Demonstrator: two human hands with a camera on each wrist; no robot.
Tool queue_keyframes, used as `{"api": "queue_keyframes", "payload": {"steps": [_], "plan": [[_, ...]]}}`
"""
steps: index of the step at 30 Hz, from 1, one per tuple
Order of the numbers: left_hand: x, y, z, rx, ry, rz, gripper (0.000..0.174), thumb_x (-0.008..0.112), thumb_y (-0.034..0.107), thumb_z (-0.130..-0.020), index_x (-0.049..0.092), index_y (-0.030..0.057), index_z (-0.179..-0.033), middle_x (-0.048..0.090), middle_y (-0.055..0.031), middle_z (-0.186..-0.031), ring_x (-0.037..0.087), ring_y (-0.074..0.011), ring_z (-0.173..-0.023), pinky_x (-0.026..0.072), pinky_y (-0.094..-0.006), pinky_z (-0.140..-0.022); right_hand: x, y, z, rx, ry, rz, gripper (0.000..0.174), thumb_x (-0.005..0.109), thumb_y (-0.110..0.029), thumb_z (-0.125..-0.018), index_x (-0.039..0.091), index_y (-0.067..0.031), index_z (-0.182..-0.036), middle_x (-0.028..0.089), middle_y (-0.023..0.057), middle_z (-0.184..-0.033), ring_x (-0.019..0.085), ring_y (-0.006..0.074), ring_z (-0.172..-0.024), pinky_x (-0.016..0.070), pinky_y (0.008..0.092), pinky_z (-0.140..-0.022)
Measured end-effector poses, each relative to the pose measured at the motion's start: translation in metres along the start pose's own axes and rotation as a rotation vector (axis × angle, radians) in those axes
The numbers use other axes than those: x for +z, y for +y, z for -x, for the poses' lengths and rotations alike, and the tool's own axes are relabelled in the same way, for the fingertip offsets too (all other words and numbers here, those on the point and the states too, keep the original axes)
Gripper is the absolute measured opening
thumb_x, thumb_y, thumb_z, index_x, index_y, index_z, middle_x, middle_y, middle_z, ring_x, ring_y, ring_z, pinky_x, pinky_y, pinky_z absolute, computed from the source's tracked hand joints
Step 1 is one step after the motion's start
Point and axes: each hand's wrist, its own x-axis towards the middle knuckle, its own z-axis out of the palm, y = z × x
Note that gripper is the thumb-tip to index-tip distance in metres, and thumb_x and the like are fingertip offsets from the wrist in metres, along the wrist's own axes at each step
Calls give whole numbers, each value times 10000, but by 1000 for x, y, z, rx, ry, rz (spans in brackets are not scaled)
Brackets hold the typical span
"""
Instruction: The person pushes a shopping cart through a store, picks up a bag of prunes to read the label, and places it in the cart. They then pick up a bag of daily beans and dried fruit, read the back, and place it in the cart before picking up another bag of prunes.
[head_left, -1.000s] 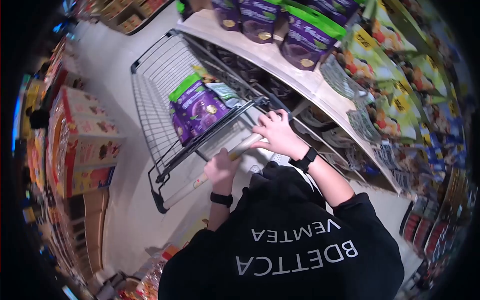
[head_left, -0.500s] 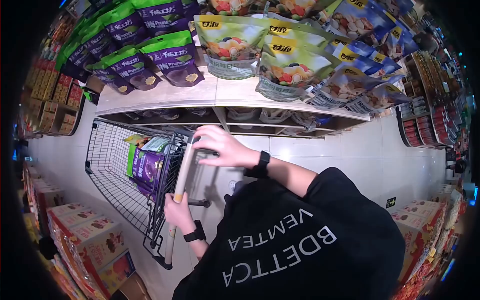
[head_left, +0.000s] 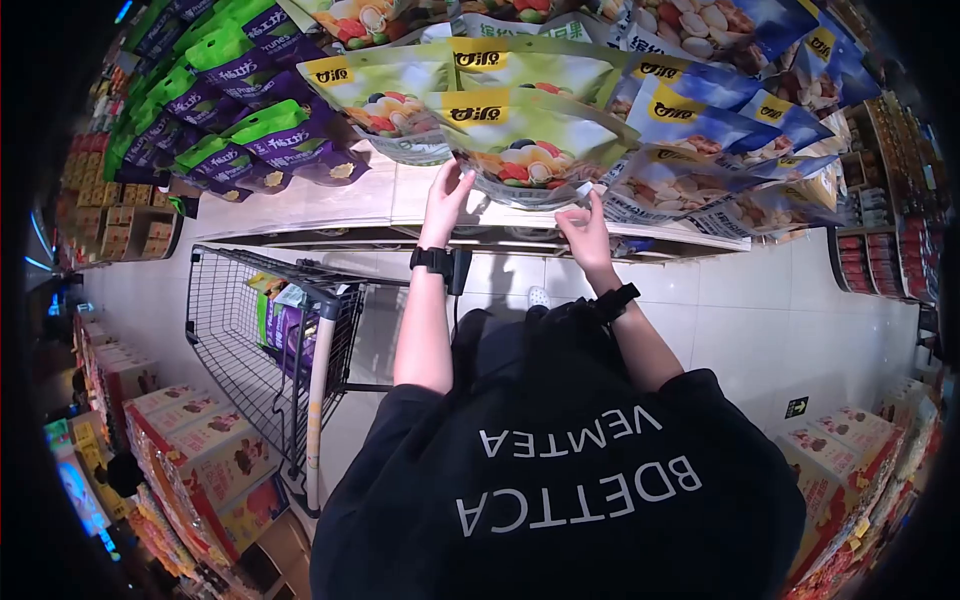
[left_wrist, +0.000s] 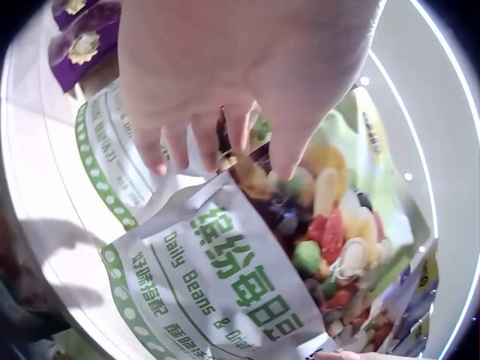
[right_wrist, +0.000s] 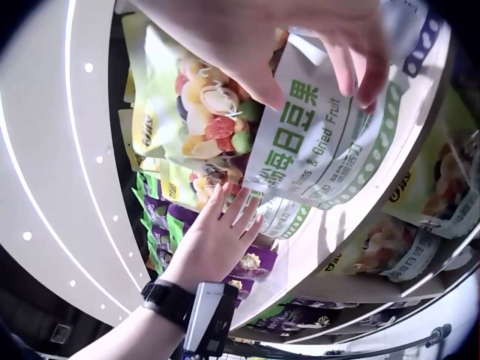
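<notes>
A green and white bag of beans and dried fruit [head_left: 540, 150] stands at the front of the shelf, with clear windows showing the mix. My left hand [head_left: 447, 205] is at its lower left edge. In the left wrist view those fingers [left_wrist: 176, 146] extend past the bag's edge, and the thumb overlaps its front. Near the lower right corner is my right hand [head_left: 585, 235], fingers bent loosely. The right wrist view has its thumb [right_wrist: 262, 90] over the bag's front and its fingertips [right_wrist: 367, 94] apart from the thumb, across the white lower part.
Purple prune bags [head_left: 290, 145] fill the shelf's left side; blue nut bags [head_left: 700, 130] fill the right. A wire shopping cart [head_left: 260, 370] with bags inside stands left of me, its pale handle [head_left: 320, 400] nearest. Stacked boxes [head_left: 200, 450] line the aisle behind it.
Both hands have left the cart handle and moved up and right to the green and white bag. The view has turned to face the shelf, and the cart is now at my left.
</notes>
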Motion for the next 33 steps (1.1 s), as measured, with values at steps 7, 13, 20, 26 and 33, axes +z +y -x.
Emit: {"api": "queue_keyframes", "payload": {"steps": [7,13,20,26,33], "plan": [[-2,-10,-3,24,215,169,78,540,106,-857,546,32,-881,574,7,-812,506,-40,-761,393,-177,-710,11,-9,-8,-146,161,-158,117,544,-123,-843,480,-31,-808,522,-10,-632,464,39,-504,327,155,-432],[-26,71,34,65,341,91,109,559,133,-848,548,32,-884,586,-1,-717,516,-42,-666,404,-182,-607,4,-86,8,-585,196,59,110,504,-52,-839,470,25,-769,479,79,-877,445,96,-838,369,229,-628],[-31,110,104,-51,247,287,381,564,151,-839,431,9,-1166,555,-68,-1034,526,-105,-932,417,-234,-804,1,-110,26,-221,-210,-571,108,406,-162,-917,423,-56,-909,549,31,-848,485,59,-762,372,200,-723],[-25,83,159,-164,23,184,634,706,62,-693,364,10,-1224,511,-70,-1123,485,-128,-1032,398,-288,-879,0,-116,35,-113,-322,-708,134,423,-177,-914,458,-49,-939,550,17,-895,501,75,-833,387,236,-789],[-8,81,184,-110,162,204,514,691,82,-718,425,2,-1150,562,-75,-1051,541,-126,-947,439,-269,-817,-17,-134,45,71,-528,-630,299,522,-139,-851,422,-34,-1112,511,45,-1056,485,98,-975,379,255,-863]]}}
